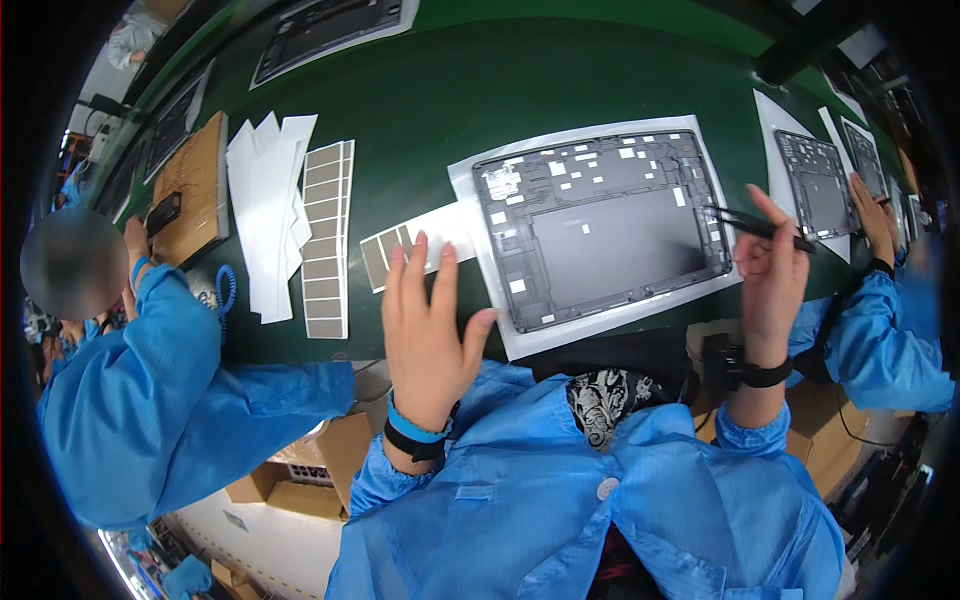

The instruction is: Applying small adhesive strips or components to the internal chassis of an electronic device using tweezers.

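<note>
The left hand (428, 335) is raised with its fingers (415, 270) spread wide and released, grasping nothing; the fingertips hover over a short strip of grey rectangular stickers on white backing (392, 255). The right hand (772, 275) has its fingers (765, 215) pinched around thin black tweezers (750, 222), whose tip points at the right edge of the dark grey open tablet back shell (600, 230). That shell lies on a white sheet (470, 180) on the dark green surface (450, 90), directly ahead between both hands. Small white labels dot its upper part. To the left lie a long sheet of grey sticker squares (328, 235) and a fanned stack of white paper strips (262, 200).
</note>
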Tool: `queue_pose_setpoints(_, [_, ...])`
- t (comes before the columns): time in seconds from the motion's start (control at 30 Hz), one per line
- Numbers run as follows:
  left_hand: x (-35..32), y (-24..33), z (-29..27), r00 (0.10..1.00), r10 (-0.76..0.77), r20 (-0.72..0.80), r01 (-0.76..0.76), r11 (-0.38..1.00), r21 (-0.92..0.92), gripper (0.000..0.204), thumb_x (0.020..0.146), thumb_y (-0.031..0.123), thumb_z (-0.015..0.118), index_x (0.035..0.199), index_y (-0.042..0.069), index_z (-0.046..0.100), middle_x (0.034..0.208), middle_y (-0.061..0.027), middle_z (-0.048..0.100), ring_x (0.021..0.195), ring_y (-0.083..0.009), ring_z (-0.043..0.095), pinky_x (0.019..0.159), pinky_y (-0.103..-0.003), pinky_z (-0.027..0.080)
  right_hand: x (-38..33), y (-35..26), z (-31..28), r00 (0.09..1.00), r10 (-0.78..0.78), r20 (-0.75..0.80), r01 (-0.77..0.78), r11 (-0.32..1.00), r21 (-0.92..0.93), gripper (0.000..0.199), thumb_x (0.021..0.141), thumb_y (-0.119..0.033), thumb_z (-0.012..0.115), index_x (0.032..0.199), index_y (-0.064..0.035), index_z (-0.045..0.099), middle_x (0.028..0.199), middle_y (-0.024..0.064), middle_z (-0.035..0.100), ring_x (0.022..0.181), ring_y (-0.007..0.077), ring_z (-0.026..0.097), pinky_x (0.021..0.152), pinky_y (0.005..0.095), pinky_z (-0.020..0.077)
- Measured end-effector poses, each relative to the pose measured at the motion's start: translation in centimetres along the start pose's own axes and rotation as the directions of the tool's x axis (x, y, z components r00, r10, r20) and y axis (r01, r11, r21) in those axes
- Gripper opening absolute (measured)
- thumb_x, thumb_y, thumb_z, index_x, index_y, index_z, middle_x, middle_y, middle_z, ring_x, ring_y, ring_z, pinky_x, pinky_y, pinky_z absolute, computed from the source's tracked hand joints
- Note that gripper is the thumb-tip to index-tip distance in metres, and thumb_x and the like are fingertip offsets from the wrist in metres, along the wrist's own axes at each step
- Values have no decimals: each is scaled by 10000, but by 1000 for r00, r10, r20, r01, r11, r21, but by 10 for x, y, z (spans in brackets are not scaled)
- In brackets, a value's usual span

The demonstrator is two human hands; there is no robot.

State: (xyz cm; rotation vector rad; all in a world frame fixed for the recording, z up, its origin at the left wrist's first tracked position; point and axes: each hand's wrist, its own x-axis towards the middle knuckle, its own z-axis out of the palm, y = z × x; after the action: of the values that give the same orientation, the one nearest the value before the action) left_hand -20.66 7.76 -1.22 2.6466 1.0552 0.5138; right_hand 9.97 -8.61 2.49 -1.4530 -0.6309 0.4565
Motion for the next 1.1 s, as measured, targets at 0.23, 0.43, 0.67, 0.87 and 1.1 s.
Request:
queue_pose_setpoints(0.23, [-3, -1, 13, 996, 84, -3, -84, 996, -6, 689, 853, 365, 699, 1411, 8, 512, 1495, -193, 448, 1368, -393, 435, 1109, -471, 370, -19, 0, 123, 915, 176, 362, -190, 982, 3, 194, 986, -117, 604, 1068, 36, 690, 860, 112, 710, 698, 102, 647, 603, 221, 504])
queue_pose_setpoints(0.43, [-2, 0, 16, 996, 81, -46, -83, 996, -35, 693, 850, 392, 703, 1397, 5, 526, 1466, -185, 476, 1335, -375, 470, 1080, -454, 411, 4, 13, 197, 831, 167, 530, -172, 984, -40, 170, 959, -107, 593, 977, 42, 672, 792, 81, 694, 672, 102, 649, 601, 226, 502])
queue_pose_setpoints(0.67, [-2, -2, 12, 996, 80, -50, -83, 995, -64, 703, 830, 392, 720, 1384, -1, 538, 1455, -186, 484, 1328, -364, 479, 1072, -452, 421, 12, 24, 223, 828, 180, 531, -143, 983, -111, 190, 918, -120, 592, 946, 49, 672, 737, 85, 688, 665, 136, 674, 611, 267, 514])
queue_pose_setpoints(0.87, [-1, -3, 15, 994, 93, -59, -97, 992, -79, 664, 818, 384, 730, 1322, -19, 576, 1421, -215, 501, 1326, -368, 479, 1062, -454, 426, 6, 28, 233, 832, 152, 533, -69, 983, -171, 229, 920, -146, 599, 962, 59, 692, 686, 95, 680, 642, 143, 669, 601, 286, 518])
queue_pose_setpoints(1.1, [2, 4, 5, 996, 49, -72, -56, 993, -106, 569, 867, 330, 703, 1300, -16, 575, 1385, -196, 528, 1283, -373, 504, 1056, -465, 408, 23, -1, 178, 922, 84, 378, -139, 983, 120, 227, 996, -109, 547, 1093, 45, 681, 815, 155, 711, 671, 146, 677, 578, 249, 522])
